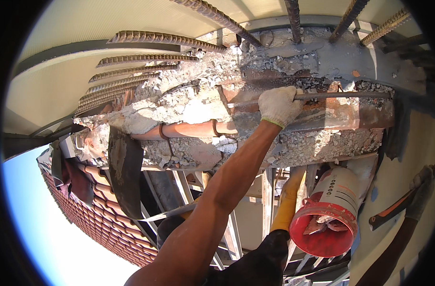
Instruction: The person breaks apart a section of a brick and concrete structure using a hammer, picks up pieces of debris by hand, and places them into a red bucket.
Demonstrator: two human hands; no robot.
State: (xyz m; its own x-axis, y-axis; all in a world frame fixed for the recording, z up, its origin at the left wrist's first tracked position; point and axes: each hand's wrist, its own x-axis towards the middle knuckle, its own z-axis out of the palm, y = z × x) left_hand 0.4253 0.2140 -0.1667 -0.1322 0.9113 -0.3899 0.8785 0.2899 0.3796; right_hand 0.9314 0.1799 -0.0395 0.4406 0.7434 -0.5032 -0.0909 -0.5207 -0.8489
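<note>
My left hand (pixel 280 106), in a pale knitted work glove, is wrapped round a dark steel bar (pixel 343 96). That bar runs lengthwise along the broken concrete beam (pixel 193 107), over a chipped-out strip of rusty brown surface. At the far right, my gloved right hand (pixel 421 183) is closed round a hammer-like tool with a black and orange handle (pixel 393 209). The handle's end points down and left, while the head is lost in the dark rim. A white bucket with a red rim (pixel 323 229) sits tilted below the beam, with rubble pieces inside.
Several ribbed rebars (pixel 167 40) jut from the beam's far side. An orange pipe (pixel 189 129) lies along it, beside a hanging dark strip (pixel 125 169). Below are metal struts (pixel 267 205), my yellow boot (pixel 289 202) and a tiled roof (pixel 93 214).
</note>
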